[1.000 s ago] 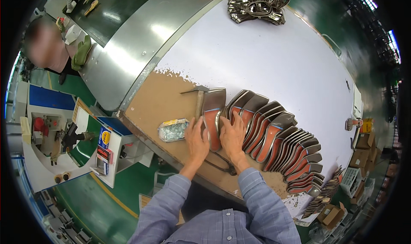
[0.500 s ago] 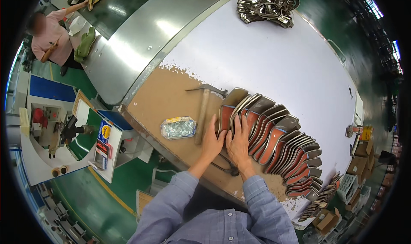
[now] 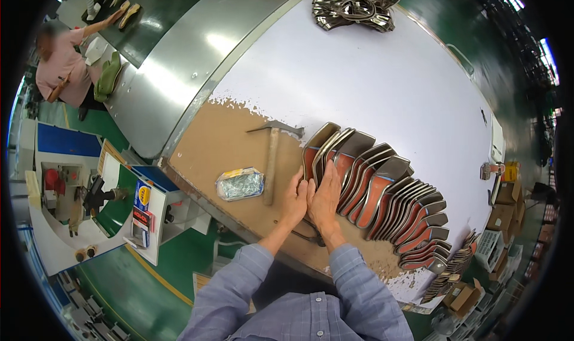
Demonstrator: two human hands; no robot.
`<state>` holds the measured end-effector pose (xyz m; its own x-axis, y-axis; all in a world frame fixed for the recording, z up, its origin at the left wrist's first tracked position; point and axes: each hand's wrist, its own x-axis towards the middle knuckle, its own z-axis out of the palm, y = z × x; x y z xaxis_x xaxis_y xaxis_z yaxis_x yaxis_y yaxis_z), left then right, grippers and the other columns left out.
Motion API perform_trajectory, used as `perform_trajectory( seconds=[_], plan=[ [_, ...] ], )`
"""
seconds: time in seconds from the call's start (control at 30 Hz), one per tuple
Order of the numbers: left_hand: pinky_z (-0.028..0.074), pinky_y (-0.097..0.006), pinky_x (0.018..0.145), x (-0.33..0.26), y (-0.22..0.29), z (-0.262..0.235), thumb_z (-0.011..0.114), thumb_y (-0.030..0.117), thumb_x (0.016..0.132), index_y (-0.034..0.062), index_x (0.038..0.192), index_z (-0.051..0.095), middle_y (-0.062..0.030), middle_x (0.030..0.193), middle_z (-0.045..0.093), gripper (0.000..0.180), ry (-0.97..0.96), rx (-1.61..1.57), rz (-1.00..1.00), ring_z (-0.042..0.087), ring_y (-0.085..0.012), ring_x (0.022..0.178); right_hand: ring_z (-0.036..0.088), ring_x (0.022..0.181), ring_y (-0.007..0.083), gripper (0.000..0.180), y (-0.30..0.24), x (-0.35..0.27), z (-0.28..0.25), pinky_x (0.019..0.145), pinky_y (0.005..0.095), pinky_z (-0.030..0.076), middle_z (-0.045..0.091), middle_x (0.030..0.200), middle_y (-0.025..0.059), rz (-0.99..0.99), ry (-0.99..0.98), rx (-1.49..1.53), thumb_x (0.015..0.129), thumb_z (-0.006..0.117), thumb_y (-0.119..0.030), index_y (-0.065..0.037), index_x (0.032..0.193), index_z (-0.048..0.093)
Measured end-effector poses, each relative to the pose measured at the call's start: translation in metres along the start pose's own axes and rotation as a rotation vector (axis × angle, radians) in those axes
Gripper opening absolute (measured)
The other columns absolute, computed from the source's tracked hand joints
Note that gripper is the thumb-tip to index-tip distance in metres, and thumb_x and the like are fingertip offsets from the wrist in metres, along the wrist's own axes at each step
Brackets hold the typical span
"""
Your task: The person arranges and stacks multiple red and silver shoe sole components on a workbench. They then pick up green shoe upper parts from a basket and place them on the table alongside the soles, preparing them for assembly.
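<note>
The fingers of the left hand lie nearly straight and close together by the outer edge of the end sole, just right of the hammer, while those of the right hand reach up over the soles next to it. Whether either set is pinching or only resting, I cannot tell, since the hands hide the lower part of the stack there. The soles form an overlapping, curving row on the counter, beginning to the right of the hammer and sweeping farther right and nearer the person. The step in hand looks like steadying that end of the row, and it should go best with light, even pressure from both sides, flat fingers rather than fingertips, so the shiny rims meet without scraping. Pushing hard from the left could send the lean down the whole line, so the right hand would do well to act as a stop. Keeping the left wrist clear of the hammer's handle seems wise too, as does leaving alone the clear packet to the left of the hammer.
</note>
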<state>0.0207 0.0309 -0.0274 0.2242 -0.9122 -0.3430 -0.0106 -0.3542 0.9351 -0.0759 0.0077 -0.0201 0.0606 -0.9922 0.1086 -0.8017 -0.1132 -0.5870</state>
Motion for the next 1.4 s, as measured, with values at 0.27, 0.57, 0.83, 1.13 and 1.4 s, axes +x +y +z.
perform_trajectory(
  seconds=[0.27,0.57,0.83,1.13,1.4],
  plan=[
    [0.045,-0.048,0.101,0.036,0.023,-0.037,0.066,0.020,0.093,0.0077,0.147,0.046,-0.0244,0.124,0.061,0.059,0.297,0.875,0.409,0.057,-0.0379,0.120,0.038,0.142,0.0398,0.073,0.007,0.013,-0.005,0.119,0.0519,0.029,0.040,0.152,0.0253,0.069,-0.018,-0.045,0.095,0.063,-0.018,0.002,0.155,0.027],
    [0.045,-0.047,0.105,0.055,0.032,-0.071,0.064,0.011,0.087,0.0013,0.152,0.036,-0.0283,0.141,0.053,0.072,0.147,0.571,0.126,0.055,-0.0424,0.126,0.047,0.137,0.0377,0.068,-0.009,-0.009,-0.092,0.111,0.0493,0.042,0.045,0.148,0.0266,0.172,-0.055,0.438,0.096,0.066,-0.018,0.002,0.152,0.034],
    [0.045,-0.037,0.107,-0.142,0.009,-0.117,0.057,-0.003,0.093,-0.0062,0.153,0.033,-0.0219,0.148,0.049,0.065,0.110,0.163,0.027,0.056,-0.0281,0.129,0.061,0.120,0.0257,0.046,0.124,-0.208,-0.198,0.102,0.0382,0.048,0.062,0.131,0.0188,0.747,0.377,0.519,0.104,0.057,-0.020,0.002,0.143,0.047],
    [0.055,-0.038,0.087,-0.155,0.014,0.002,0.076,0.008,0.083,-0.0031,0.131,0.063,-0.0189,0.107,0.072,0.050,-0.750,0.610,0.390,0.070,-0.0297,0.100,0.052,0.129,0.0350,0.078,0.267,-0.289,-0.239,0.108,0.0447,0.041,0.048,0.143,0.0277,1.157,0.835,0.193,0.097,0.067,-0.042,0.011,0.147,0.038],
    [0.049,-0.044,0.094,-0.074,-0.018,0.001,0.077,0.020,0.090,-0.0036,0.141,0.050,-0.0228,0.138,0.055,0.062,0.216,0.575,0.502,0.058,-0.0356,0.121,0.047,0.136,0.0371,0.096,0.311,-0.231,-0.222,0.115,0.0401,0.036,0.047,0.146,0.0305,1.116,0.789,0.117,0.078,0.080,-0.032,0.014,0.148,0.034]
  ],
)
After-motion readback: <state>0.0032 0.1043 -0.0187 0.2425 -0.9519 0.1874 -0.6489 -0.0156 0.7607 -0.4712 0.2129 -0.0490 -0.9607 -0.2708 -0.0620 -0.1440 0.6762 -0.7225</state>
